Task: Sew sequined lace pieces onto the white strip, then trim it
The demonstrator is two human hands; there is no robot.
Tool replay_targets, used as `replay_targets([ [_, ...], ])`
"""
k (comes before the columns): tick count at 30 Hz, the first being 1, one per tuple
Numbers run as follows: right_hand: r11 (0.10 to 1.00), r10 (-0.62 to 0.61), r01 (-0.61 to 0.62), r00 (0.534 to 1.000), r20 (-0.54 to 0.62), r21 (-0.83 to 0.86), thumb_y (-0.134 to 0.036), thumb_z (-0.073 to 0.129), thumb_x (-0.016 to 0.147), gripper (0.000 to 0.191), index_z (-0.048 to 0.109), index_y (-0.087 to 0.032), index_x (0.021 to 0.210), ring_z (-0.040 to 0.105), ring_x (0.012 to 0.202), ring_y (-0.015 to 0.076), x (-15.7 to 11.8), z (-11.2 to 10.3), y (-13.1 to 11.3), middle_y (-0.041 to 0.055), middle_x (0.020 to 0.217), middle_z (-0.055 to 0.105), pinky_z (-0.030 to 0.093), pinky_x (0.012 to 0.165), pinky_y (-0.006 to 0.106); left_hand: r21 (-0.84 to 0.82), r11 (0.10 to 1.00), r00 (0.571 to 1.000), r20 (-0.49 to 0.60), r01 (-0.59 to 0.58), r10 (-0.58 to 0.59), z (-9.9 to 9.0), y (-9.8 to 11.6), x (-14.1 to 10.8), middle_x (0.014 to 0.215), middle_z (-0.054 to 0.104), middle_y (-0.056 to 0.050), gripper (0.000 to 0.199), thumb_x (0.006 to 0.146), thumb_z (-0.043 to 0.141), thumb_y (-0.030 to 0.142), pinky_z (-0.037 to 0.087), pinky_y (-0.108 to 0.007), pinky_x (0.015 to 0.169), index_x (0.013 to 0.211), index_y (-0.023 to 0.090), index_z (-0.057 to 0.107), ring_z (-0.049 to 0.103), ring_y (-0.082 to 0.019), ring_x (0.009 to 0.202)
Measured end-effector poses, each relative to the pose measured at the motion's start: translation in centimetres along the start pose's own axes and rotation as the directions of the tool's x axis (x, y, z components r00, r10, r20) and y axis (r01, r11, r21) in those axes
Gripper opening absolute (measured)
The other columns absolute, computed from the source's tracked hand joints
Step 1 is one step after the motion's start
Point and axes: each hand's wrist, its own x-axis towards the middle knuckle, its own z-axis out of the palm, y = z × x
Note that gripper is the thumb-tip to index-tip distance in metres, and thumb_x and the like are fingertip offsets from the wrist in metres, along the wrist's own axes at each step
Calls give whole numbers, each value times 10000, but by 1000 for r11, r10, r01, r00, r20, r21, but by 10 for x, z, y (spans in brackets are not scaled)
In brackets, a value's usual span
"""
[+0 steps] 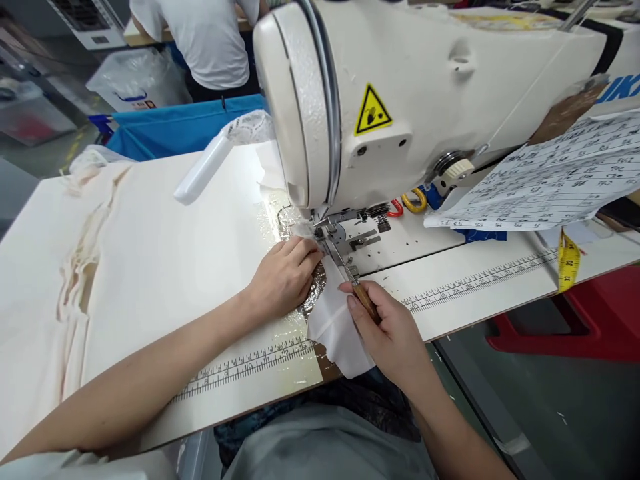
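A white sewing machine [310, 107] stands over the table, its presser foot [327, 230] low at the needle area. My left hand [287, 277] is closed, with curled fingers gripping white fabric [337, 327] just left of the foot. The cloth hangs from there over the table's front edge. In my right hand [387, 330] is an awl [367, 301] with a wooden handle. Its thin metal shaft points up and left to the cloth beside the foot. The tip is too small to make out.
Cream fabric pieces [83, 280] lie at the left of the white table [165, 267]. A white roll [205, 170] rests near the back. At right are a written paper sheet [545, 177], a yellow tape measure [569, 263] and scissors handles [414, 200]. Another person [210, 43] is behind.
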Motion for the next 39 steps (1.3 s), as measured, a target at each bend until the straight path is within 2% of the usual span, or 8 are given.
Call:
replay_targets([
  [8, 1000, -28, 28, 1000, 5, -4, -342, 455, 947, 270, 658, -196, 1049, 641, 606, 154, 1, 1, 3, 42, 866, 750, 508, 560, 253, 106, 993, 997, 54, 53, -59, 0, 0, 2, 1121, 617, -161, 309, 934, 406, 158, 526, -401, 756, 1162, 94, 604, 555, -271, 978],
  [11, 988, -145, 145, 989, -11, -48, -300, 445, 968, 243, 641, -202, 1075, 688, 731, 174, -2, 2, 5, 50, 939, 755, 540, 659, 269, 73, 995, 996, 52, 63, -67, 1, -1, 2, 1136, 606, -166, 323, 935, 396, 158, 528, -415, 778, 1171, 86, 604, 547, -277, 994],
  [17, 865, -492, 485, 870, -34, -127, -143, 415, 966, 253, 569, -179, 1164, 687, 881, 164, -4, 14, -10, 74, 998, 716, 534, 737, 244, -18, 995, 993, 69, 94, -93, 0, -4, 8, 1093, 592, -166, 288, 928, 421, 155, 542, -396, 812, 1106, 65, 628, 531, -265, 987],
  [23, 723, -673, 660, 740, 11, -203, -124, 371, 955, 299, 559, -132, 1187, 670, 754, 176, -15, 24, -30, 84, 881, 707, 516, 629, 255, 146, 983, 979, 156, 107, -130, -2, -1, 25, 876, 619, -135, 314, 938, 346, 63, 511, -342, 602, 864, 136, 643, 528, -235, 775],
  [25, 717, -665, 649, 746, 29, -256, -137, 363, 967, 298, 571, -145, 1179, 669, 703, 172, -20, 22, -27, 75, 865, 722, 501, 595, 255, 132, 975, 979, 83, 176, -188, 0, -3, 25, 857, 639, -112, 292, 946, 379, 88, 487, -309, 549, 848, 151, 647, 543, -216, 744],
  [28, 787, -557, 516, 830, -27, -339, -178, 371, 997, 274, 589, -153, 1162, 707, 720, 176, -23, 14, -13, 87, 915, 757, 499, 601, 253, -73, 946, 947, -48, 315, -319, 6, -12, 21, 870, 669, -70, 217, 957, 488, 237, 501, -288, 565, 855, 174, 669, 598, -192, 765],
  [32, 834, -379, 279, 917, -126, -475, -273, 370, 1021, 316, 582, -130, 1205, 730, 694, 210, -11, 9, 7, 96, 897, 779, 472, 537, 274, -399, 861, 926, -71, 315, -372, 12, -25, 16, 887, 698, -45, 182, 914, 555, 277, 545, -324, 729, 818, 200, 690, 647, -193, 865],
  [39, 742, -411, 250, 903, -127, -622, -214, 397, 991, 306, 639, -159, 1169, 718, 703, 204, 17, 18, 15, 93, 983, 782, 411, 490, 287, -544, 766, 909, -14, 343, -417, 9, -30, 19, 883, 713, -49, 199, 892, 563, 313, 539, -315, 754, 798, 197, 695, 662, -188, 862],
])
